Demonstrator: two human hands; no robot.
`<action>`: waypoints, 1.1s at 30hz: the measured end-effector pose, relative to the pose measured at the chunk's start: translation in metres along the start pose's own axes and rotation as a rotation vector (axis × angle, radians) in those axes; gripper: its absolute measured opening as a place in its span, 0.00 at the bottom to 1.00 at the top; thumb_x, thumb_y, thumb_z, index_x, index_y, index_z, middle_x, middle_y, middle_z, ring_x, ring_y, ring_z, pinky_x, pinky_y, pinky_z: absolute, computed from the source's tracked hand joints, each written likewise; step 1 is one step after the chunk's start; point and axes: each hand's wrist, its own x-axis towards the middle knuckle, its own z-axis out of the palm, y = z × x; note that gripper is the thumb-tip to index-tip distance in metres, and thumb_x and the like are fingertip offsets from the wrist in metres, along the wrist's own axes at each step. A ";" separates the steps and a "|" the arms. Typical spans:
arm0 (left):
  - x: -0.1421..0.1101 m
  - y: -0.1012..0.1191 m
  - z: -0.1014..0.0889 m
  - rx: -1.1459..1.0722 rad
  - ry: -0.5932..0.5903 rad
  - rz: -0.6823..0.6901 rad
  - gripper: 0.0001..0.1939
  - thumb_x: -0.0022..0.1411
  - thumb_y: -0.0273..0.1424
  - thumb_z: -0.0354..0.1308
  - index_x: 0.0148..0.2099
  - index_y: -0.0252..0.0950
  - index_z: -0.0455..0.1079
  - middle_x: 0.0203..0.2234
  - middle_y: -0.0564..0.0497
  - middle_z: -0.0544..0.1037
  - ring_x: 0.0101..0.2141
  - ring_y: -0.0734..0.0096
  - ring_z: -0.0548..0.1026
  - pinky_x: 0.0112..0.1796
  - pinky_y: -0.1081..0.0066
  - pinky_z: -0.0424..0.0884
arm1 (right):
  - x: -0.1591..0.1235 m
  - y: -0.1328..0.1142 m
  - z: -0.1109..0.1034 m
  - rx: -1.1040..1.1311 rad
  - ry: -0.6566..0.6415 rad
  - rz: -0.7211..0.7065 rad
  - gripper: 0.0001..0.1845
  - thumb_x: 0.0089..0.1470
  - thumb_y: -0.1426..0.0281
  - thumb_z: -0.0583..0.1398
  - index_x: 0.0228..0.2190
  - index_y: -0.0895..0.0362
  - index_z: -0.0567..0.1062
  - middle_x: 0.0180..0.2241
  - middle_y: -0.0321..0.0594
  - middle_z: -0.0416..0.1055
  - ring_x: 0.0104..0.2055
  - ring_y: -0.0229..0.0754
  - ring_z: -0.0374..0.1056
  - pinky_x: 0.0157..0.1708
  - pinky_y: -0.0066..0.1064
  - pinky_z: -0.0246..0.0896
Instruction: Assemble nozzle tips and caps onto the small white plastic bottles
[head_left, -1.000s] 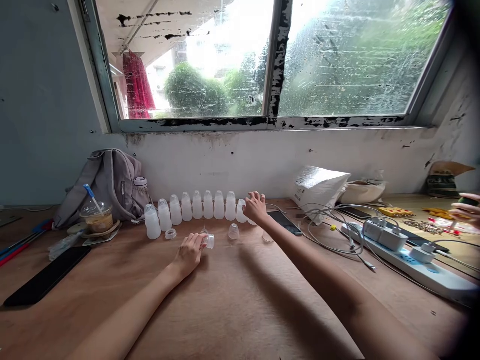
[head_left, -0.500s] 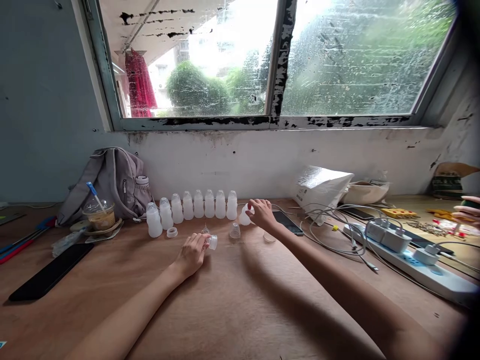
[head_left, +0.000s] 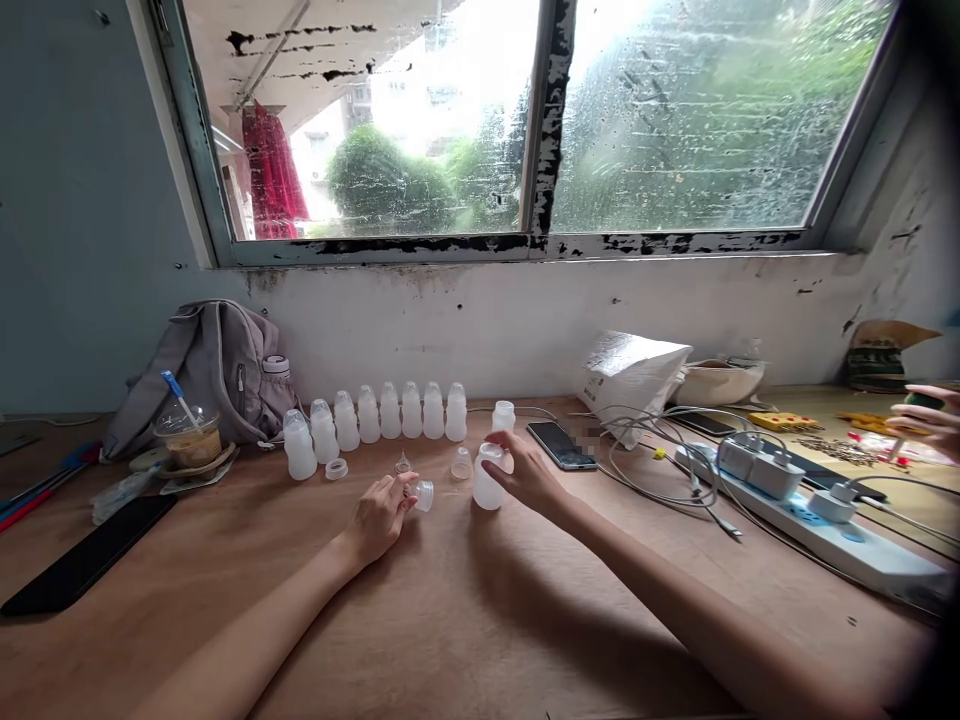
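My left hand (head_left: 381, 515) rests on the table, its fingers closed round a small clear plastic cap (head_left: 424, 496) lying on its side. Just behind those fingers stands a clear bottle nipple (head_left: 403, 464). My right hand (head_left: 525, 470) grips an uncapped, frosted baby bottle (head_left: 488, 490) near its neck; the bottle stands upright. A second open bottle (head_left: 503, 414) is behind that hand. Between the hands, farther back, sits a clear dome cap (head_left: 461, 464). Several capped bottles (head_left: 389, 412) form a row toward the wall, with a collar ring (head_left: 337, 469) in front of them.
At left are a grey backpack (head_left: 225, 370), an iced drink cup (head_left: 189, 435) and a black flat case (head_left: 90, 555). To the right lie a phone (head_left: 561, 446), tangled white cables (head_left: 637, 470) and a power strip (head_left: 795, 520). Another person's hand (head_left: 930, 420) shows at far right.
My right hand has come nearer and now holds an open bottle closer to me. Another open bottle behind it has come into view. My left hand stays on the clear cap.
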 end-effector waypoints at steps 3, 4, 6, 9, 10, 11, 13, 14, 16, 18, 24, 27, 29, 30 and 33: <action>0.001 0.003 -0.003 -0.019 -0.013 0.002 0.14 0.61 0.29 0.44 0.49 0.36 0.58 0.33 0.48 0.71 0.34 0.68 0.69 0.36 0.68 0.66 | -0.007 0.007 0.012 0.141 0.011 0.074 0.22 0.45 0.65 0.57 0.43 0.56 0.58 0.39 0.43 0.65 0.40 0.42 0.63 0.38 0.34 0.59; 0.002 0.004 -0.004 -0.030 -0.019 0.004 0.14 0.60 0.29 0.44 0.49 0.36 0.58 0.34 0.48 0.71 0.34 0.68 0.70 0.37 0.68 0.66 | -0.010 0.011 0.018 0.198 0.007 0.105 0.26 0.45 0.64 0.57 0.45 0.55 0.55 0.41 0.44 0.64 0.40 0.42 0.63 0.39 0.35 0.60; 0.002 0.005 -0.006 -0.063 -0.029 0.006 0.14 0.60 0.28 0.45 0.49 0.37 0.59 0.35 0.48 0.72 0.36 0.67 0.70 0.38 0.68 0.66 | -0.018 0.018 0.030 0.300 -0.012 0.150 0.31 0.44 0.63 0.58 0.48 0.55 0.51 0.42 0.45 0.63 0.42 0.42 0.63 0.39 0.35 0.62; 0.002 0.008 -0.005 -0.146 -0.028 -0.030 0.13 0.60 0.28 0.45 0.48 0.37 0.61 0.36 0.48 0.72 0.37 0.67 0.70 0.39 0.68 0.66 | -0.028 0.023 0.043 0.330 -0.070 0.132 0.29 0.44 0.63 0.59 0.47 0.54 0.55 0.43 0.45 0.64 0.42 0.44 0.63 0.39 0.34 0.63; 0.002 0.009 -0.005 -0.186 -0.022 -0.055 0.13 0.60 0.28 0.45 0.47 0.38 0.61 0.36 0.48 0.73 0.37 0.67 0.70 0.39 0.68 0.66 | -0.030 0.022 0.045 0.316 -0.085 0.111 0.26 0.45 0.64 0.58 0.45 0.54 0.57 0.42 0.43 0.65 0.40 0.44 0.64 0.37 0.34 0.63; 0.002 0.011 -0.005 -0.235 -0.017 -0.087 0.13 0.60 0.29 0.45 0.47 0.38 0.62 0.37 0.48 0.73 0.38 0.67 0.70 0.39 0.68 0.66 | -0.031 0.020 0.046 0.301 -0.094 0.086 0.22 0.46 0.64 0.57 0.44 0.54 0.60 0.40 0.42 0.66 0.39 0.44 0.64 0.36 0.33 0.63; 0.002 0.015 -0.004 -0.349 -0.016 -0.169 0.12 0.60 0.30 0.45 0.46 0.38 0.62 0.37 0.48 0.72 0.38 0.67 0.70 0.39 0.68 0.66 | -0.032 0.012 0.045 0.266 -0.105 0.032 0.19 0.47 0.65 0.57 0.43 0.55 0.63 0.38 0.41 0.67 0.38 0.44 0.64 0.36 0.34 0.63; 0.003 0.017 -0.004 -0.414 -0.020 -0.216 0.12 0.60 0.31 0.45 0.45 0.38 0.63 0.37 0.48 0.72 0.38 0.67 0.70 0.39 0.68 0.66 | -0.032 0.008 0.044 0.237 -0.110 0.002 0.21 0.46 0.65 0.57 0.43 0.55 0.63 0.39 0.42 0.66 0.39 0.45 0.64 0.38 0.35 0.62; 0.004 0.022 -0.005 -0.550 -0.038 -0.317 0.12 0.60 0.34 0.45 0.44 0.38 0.63 0.34 0.49 0.73 0.37 0.68 0.71 0.38 0.69 0.67 | -0.035 0.000 0.042 0.147 -0.129 -0.058 0.26 0.45 0.64 0.59 0.47 0.56 0.62 0.42 0.44 0.64 0.43 0.47 0.61 0.42 0.38 0.58; 0.005 0.026 -0.004 -0.690 -0.055 -0.423 0.14 0.59 0.37 0.45 0.43 0.36 0.63 0.29 0.50 0.72 0.32 0.69 0.71 0.33 0.71 0.68 | -0.038 -0.006 0.041 0.053 -0.152 -0.088 0.31 0.45 0.64 0.59 0.51 0.54 0.59 0.42 0.45 0.63 0.45 0.48 0.59 0.44 0.40 0.56; 0.007 0.027 -0.003 -0.999 -0.065 -0.654 0.17 0.54 0.44 0.49 0.32 0.32 0.65 0.23 0.52 0.69 0.22 0.76 0.69 0.24 0.76 0.66 | -0.043 -0.011 0.037 -0.075 -0.178 -0.173 0.35 0.44 0.67 0.59 0.54 0.49 0.55 0.41 0.43 0.63 0.43 0.48 0.58 0.43 0.41 0.57; 0.007 0.026 -0.004 -1.020 -0.071 -0.657 0.18 0.52 0.45 0.51 0.27 0.33 0.63 0.20 0.54 0.68 0.19 0.78 0.66 0.22 0.76 0.64 | -0.041 -0.011 0.034 -0.083 -0.196 -0.207 0.34 0.43 0.68 0.60 0.53 0.49 0.56 0.40 0.43 0.63 0.42 0.48 0.58 0.43 0.41 0.56; 0.007 0.026 -0.005 -1.012 -0.077 -0.639 0.18 0.52 0.45 0.51 0.25 0.34 0.61 0.18 0.55 0.67 0.18 0.78 0.65 0.22 0.77 0.63 | -0.041 -0.012 0.033 -0.090 -0.209 -0.221 0.34 0.43 0.69 0.60 0.53 0.50 0.57 0.39 0.43 0.62 0.42 0.47 0.57 0.44 0.40 0.56; 0.006 0.026 -0.005 -1.001 -0.079 -0.633 0.18 0.53 0.45 0.51 0.24 0.34 0.60 0.18 0.56 0.67 0.18 0.78 0.65 0.22 0.77 0.63 | -0.041 -0.012 0.033 -0.096 -0.213 -0.231 0.34 0.43 0.70 0.60 0.53 0.50 0.57 0.39 0.43 0.62 0.42 0.47 0.57 0.44 0.40 0.56; 0.006 0.027 -0.005 -0.954 -0.084 -0.643 0.20 0.53 0.47 0.49 0.23 0.35 0.59 0.15 0.57 0.65 0.17 0.78 0.63 0.21 0.77 0.61 | -0.042 -0.013 0.032 -0.116 -0.220 -0.267 0.35 0.42 0.72 0.60 0.53 0.49 0.57 0.39 0.43 0.62 0.41 0.46 0.57 0.44 0.40 0.55</action>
